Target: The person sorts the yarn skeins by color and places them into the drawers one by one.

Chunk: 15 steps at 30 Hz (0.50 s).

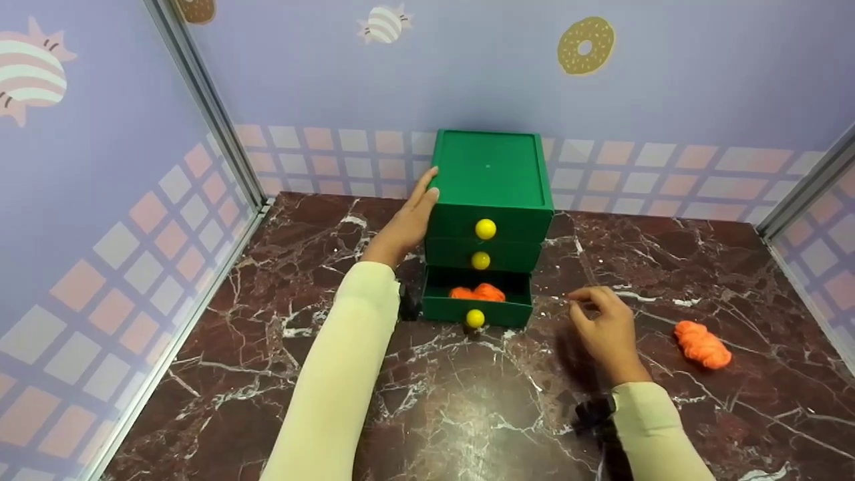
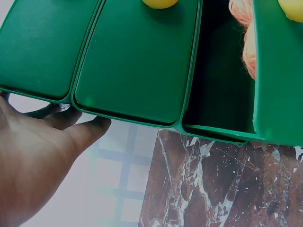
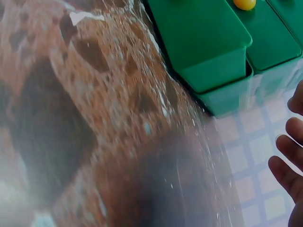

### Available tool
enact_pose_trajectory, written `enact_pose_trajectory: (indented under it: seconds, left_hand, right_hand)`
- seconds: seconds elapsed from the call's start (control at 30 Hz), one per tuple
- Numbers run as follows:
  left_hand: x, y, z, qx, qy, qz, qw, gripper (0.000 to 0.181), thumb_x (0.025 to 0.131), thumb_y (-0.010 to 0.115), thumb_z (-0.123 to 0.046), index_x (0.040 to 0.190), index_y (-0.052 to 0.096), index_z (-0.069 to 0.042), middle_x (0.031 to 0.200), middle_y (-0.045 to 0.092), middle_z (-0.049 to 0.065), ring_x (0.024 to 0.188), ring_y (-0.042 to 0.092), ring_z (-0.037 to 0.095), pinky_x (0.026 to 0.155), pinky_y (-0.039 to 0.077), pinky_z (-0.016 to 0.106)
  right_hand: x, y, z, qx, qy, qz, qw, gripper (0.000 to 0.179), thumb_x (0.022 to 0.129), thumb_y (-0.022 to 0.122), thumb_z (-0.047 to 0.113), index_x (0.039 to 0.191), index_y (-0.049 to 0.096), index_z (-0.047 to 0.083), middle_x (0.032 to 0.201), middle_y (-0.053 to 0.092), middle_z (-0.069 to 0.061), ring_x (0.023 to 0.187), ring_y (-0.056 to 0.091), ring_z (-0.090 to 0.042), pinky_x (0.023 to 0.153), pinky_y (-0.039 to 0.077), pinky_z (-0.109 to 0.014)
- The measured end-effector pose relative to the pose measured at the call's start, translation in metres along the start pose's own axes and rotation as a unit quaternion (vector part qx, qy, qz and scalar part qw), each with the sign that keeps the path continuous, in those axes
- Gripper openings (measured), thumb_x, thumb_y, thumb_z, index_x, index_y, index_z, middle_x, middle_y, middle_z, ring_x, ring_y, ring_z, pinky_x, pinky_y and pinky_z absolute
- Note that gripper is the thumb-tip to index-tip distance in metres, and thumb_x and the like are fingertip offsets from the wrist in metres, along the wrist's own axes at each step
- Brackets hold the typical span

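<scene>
A green three-drawer cabinet (image 1: 492,167) with round yellow knobs stands against the back wall. Its bottom drawer (image 1: 441,309) is pulled out, and orange yarn (image 1: 489,292) lies inside. My left hand (image 1: 407,224) rests against the cabinet's left side near the top; in the left wrist view its fingers (image 2: 92,130) touch the side with the palm facing it. Right of the drawer, my right hand (image 1: 606,327) hovers over the table with loosely bent fingers and nothing in them. A twisted orange yarn skein (image 1: 703,345) lies on the table to the right of that hand.
The dark red marbled table (image 1: 467,414) reaches back to a lilac wall (image 1: 467,67) printed with sweets and a tile pattern. A side panel (image 1: 100,200) closes off the left, and another panel (image 1: 821,260) rises at the right edge.
</scene>
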State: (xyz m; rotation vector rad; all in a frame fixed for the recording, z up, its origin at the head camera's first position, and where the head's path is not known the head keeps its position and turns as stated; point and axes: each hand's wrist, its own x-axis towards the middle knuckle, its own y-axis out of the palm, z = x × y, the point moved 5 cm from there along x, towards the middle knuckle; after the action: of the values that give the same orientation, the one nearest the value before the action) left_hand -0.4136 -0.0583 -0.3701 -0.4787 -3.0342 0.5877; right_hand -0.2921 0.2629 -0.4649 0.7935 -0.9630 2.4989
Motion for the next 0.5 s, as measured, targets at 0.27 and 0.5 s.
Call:
enact_pose_trajectory:
  seconds: [0.27, 0.5]
  left_hand:
    - [0.000, 0.001, -0.002, 0.003, 0.005, -0.006, 1.0000, 0.049, 0.100, 0.025, -0.061, 0.147, 0.009, -0.060, 0.164, 0.012, -0.006, 0.149, 0.016, 0.032, 0.118, 0.016, 0.057]
    - [-0.001, 0.000, -0.001, 0.000, 0.000, -0.008, 1.0000, 0.050, 0.099, 0.026, -0.062, 0.147, 0.010, -0.060, 0.164, 0.012, -0.006, 0.149, 0.016, 0.034, 0.117, 0.016, 0.059]
  right_hand:
    - [0.002, -0.012, -0.009, -0.011, 0.018, 0.000, 0.9998, 0.008, 0.079, 0.071, -0.001, 0.085, 0.073, 0.004, 0.087, 0.068, -0.008, 0.080, 0.063, -0.027, 0.074, 0.046, -0.014]
    - [0.003, -0.023, -0.021, -0.038, 0.054, 0.008, 0.9978, 0.010, 0.080, 0.071, 0.002, 0.089, 0.073, 0.005, 0.092, 0.068, -0.010, 0.084, 0.064, -0.026, 0.075, 0.048, -0.027]
